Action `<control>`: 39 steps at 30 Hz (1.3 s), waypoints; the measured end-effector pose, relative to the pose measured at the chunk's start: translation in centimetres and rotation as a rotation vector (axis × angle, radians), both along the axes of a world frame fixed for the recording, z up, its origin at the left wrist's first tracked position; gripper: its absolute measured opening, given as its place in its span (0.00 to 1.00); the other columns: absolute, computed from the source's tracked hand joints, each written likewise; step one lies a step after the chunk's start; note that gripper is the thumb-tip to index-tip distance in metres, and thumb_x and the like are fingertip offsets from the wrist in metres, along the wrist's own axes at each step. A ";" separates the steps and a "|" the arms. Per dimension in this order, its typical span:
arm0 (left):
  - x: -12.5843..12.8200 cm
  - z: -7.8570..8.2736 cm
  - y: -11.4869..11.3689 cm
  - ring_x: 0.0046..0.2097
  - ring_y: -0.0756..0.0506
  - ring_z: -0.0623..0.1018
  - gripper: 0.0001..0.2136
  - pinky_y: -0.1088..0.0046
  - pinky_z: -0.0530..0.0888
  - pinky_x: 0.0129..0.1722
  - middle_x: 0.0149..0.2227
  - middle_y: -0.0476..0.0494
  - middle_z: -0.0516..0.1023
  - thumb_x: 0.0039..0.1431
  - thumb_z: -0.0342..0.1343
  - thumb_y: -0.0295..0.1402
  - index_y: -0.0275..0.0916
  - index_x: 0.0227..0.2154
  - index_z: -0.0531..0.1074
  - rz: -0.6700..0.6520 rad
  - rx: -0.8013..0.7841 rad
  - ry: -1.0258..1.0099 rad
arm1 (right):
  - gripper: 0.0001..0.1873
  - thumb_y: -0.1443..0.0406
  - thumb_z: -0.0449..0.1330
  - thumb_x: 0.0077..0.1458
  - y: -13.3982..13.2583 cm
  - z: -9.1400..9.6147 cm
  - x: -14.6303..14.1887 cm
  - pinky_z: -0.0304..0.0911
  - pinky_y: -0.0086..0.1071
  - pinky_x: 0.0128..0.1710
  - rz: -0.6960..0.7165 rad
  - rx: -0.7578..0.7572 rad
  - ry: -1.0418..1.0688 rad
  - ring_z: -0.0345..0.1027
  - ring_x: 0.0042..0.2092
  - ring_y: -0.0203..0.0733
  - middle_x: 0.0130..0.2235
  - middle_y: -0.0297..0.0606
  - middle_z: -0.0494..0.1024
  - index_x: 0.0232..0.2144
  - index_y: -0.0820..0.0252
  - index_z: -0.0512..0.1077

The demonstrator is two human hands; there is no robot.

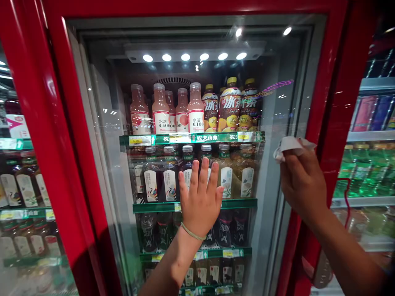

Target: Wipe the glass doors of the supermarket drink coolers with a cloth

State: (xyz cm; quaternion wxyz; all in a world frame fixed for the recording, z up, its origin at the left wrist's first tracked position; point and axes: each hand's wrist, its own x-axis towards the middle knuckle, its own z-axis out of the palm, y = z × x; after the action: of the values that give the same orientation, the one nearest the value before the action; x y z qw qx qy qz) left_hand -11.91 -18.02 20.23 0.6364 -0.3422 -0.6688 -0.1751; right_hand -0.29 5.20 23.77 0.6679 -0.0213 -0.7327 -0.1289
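Observation:
A glass door [114, 107] in a red frame [197, 8] fills the middle of the view, with drinks bottles behind it. My left hand [202, 197] lies flat against the glass, fingers stretched upward, a thin pale band [193, 233] round its wrist. At the right side of the glass, my right hand [304, 181] is closed on a crumpled white tissue [291, 146]. The tissue is at the glass near the frame's right edge. Part of it is hidden by the fingers.
Behind the glass, pink bottles [160, 109] and yellow-capped tea bottles [231, 107] stand on the top shelf [212, 138]; dark bottles [151, 176] stand below. A door handle [323, 267] shows at lower right. Neighbouring fridges hold brown bottles [27, 185] and green bottles [364, 172].

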 end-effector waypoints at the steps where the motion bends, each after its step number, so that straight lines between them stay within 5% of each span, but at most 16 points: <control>1: 0.0 0.0 0.0 0.77 0.40 0.40 0.30 0.47 0.34 0.76 0.73 0.39 0.58 0.72 0.51 0.40 0.36 0.72 0.54 0.000 -0.001 -0.001 | 0.32 0.69 0.52 0.69 0.0 0.2 0.1 0.57 0.60 0.70 -0.008 -0.030 0.018 0.55 0.72 0.61 0.72 0.47 0.62 0.72 0.45 0.56; 7: 0.1 0.0 -0.1 0.77 0.41 0.43 0.31 0.48 0.36 0.76 0.73 0.41 0.56 0.72 0.50 0.40 0.39 0.73 0.51 -0.024 0.014 -0.010 | 0.28 0.70 0.60 0.64 0.4 -1.0 -0.1 0.61 0.51 0.69 0.044 0.178 -0.073 0.62 0.69 0.58 0.68 0.48 0.69 0.64 0.48 0.66; 13: 0.2 0.0 -0.1 0.77 0.41 0.42 0.31 0.48 0.36 0.76 0.73 0.41 0.55 0.73 0.50 0.40 0.39 0.74 0.50 -0.006 0.004 -0.011 | 0.25 0.69 0.55 0.68 0.8 -0.5 -0.2 0.58 0.54 0.70 0.025 0.015 0.056 0.59 0.71 0.59 0.68 0.52 0.67 0.65 0.52 0.67; 19: 0.0 -0.1 -0.1 0.77 0.40 0.42 0.31 0.49 0.36 0.76 0.74 0.40 0.55 0.73 0.50 0.41 0.38 0.73 0.52 -0.007 0.006 -0.003 | 0.21 0.68 0.60 0.66 1.0 -1.8 0.2 0.65 0.51 0.67 0.017 0.193 -0.069 0.65 0.68 0.56 0.67 0.47 0.70 0.60 0.55 0.71; 24: 0.0 0.0 -0.2 0.76 0.39 0.50 0.31 0.49 0.40 0.76 0.73 0.42 0.59 0.72 0.52 0.41 0.42 0.73 0.52 -0.022 0.024 -0.011 | 0.26 0.69 0.55 0.68 0.8 -0.5 -0.4 0.60 0.56 0.70 0.044 0.064 0.112 0.60 0.70 0.57 0.69 0.49 0.67 0.66 0.55 0.66; 28: 0.4 0.1 -0.6 0.74 0.37 0.60 0.30 0.49 0.46 0.75 0.71 0.40 0.64 0.70 0.55 0.40 0.42 0.71 0.58 -0.029 0.036 -0.002 | 0.28 0.69 0.55 0.68 0.0 -0.8 -0.3 0.61 0.55 0.69 0.047 0.094 -0.015 0.60 0.70 0.56 0.70 0.48 0.65 0.68 0.53 0.63; 35: 0.7 2.8 -0.7 0.72 0.33 0.61 0.26 0.46 0.50 0.73 0.69 0.36 0.68 0.68 0.59 0.40 0.46 0.67 0.65 -0.005 0.105 -0.010 | 0.28 0.69 0.53 0.69 0.8 -0.2 0.4 0.58 0.57 0.70 0.046 0.017 0.034 0.56 0.72 0.55 0.71 0.47 0.63 0.69 0.52 0.62; 39: -0.2 4.2 -0.4 0.74 0.34 0.59 0.27 0.45 0.47 0.74 0.70 0.36 0.64 0.69 0.56 0.41 0.44 0.69 0.62 -0.031 0.057 0.036 | 0.30 0.71 0.55 0.68 0.7 -0.8 0.4 0.60 0.53 0.69 0.079 0.140 -0.079 0.58 0.71 0.53 0.70 0.45 0.65 0.69 0.50 0.61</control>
State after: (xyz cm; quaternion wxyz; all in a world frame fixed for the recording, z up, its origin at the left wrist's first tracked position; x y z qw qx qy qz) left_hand -12.14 -18.39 24.42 0.6550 -0.3372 -0.6467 -0.1976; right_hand 0.11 5.92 22.98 0.6429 0.0594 -0.7479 -0.1542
